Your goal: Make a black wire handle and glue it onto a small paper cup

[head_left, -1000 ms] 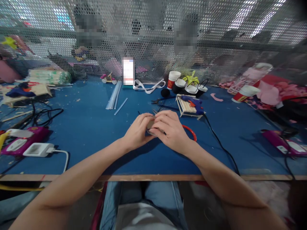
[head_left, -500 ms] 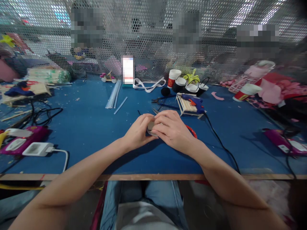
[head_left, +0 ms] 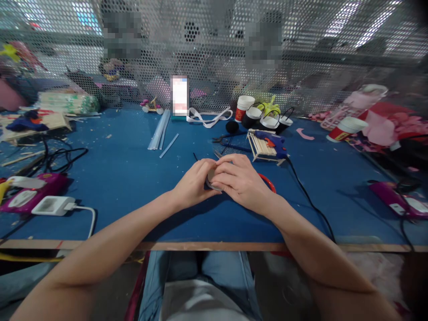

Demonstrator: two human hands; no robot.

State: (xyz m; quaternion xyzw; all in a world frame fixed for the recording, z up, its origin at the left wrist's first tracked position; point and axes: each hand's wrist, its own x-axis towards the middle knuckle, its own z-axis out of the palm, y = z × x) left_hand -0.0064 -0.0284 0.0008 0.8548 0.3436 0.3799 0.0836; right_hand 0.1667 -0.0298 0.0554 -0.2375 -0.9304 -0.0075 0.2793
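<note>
Between my two hands is a small paper cup (head_left: 210, 175), mostly covered by the fingers; a pale round end of it faces me. My left hand (head_left: 194, 180) is closed around its left side, thumb below. From the right, my right hand (head_left: 239, 183) curls its fingers over the top and side of the same cup. Scissors with a red handle (head_left: 268, 183) lie under and beside the right hand, their blade tips showing just beyond the fingers. A short black strip (head_left: 195, 156) pokes out past the left hand.
Ahead are pliers (head_left: 222, 140), a glue gun (head_left: 276, 145) on a stick rack (head_left: 262, 149) and black-wrapped cups (head_left: 251, 118). Clear glue sticks (head_left: 158, 131) lie left of them, below a propped phone (head_left: 179, 96). Power strips (head_left: 36, 189) and cords flank both sides. Perforated metal mesh (head_left: 207, 53) stands behind.
Both hands keep their hold on the cup, with only a slight shift of the fingers. The whole view has moved a little with the head.
</note>
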